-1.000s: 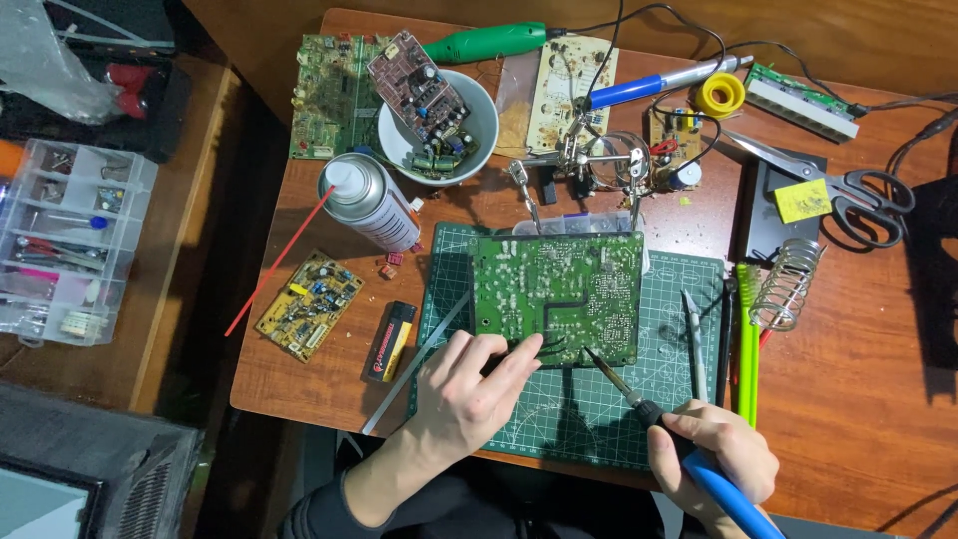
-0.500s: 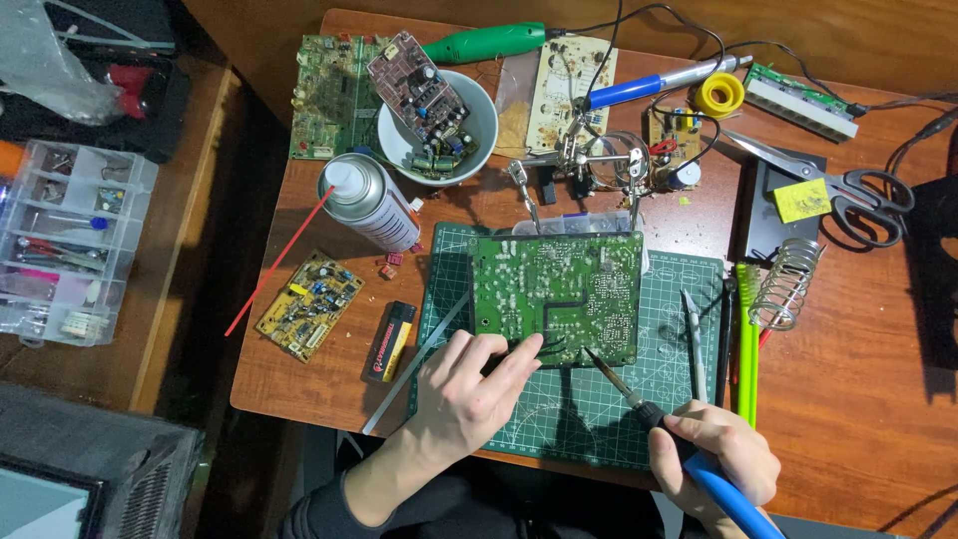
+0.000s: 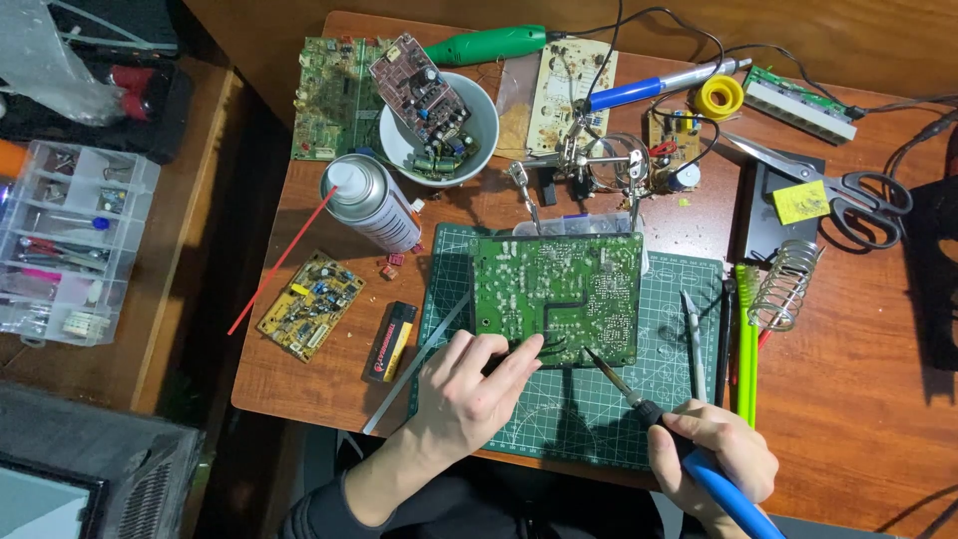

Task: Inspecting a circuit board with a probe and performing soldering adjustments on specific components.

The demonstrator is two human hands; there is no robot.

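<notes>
Nothing has visibly shifted since the earlier frames: both hands sit where they were. Beyond the hands, a white bowl (image 3: 486, 125) holds a small circuit board (image 3: 419, 92) propped on its rim and loose parts at the bottom; far to the left, a clear compartment box (image 3: 65, 245) holds small sorted bits. The left hand (image 3: 469, 394) is pinched shut on thin dark tweezers (image 3: 527, 351), tips touching the near edge of the green circuit board (image 3: 557, 292). That board lies solder-side up on the green cutting mat (image 3: 579, 419), just ahead of both hands. The right hand (image 3: 711, 457) is wrapped around a blue-handled soldering iron (image 3: 659, 414), its tip at the same edge.
</notes>
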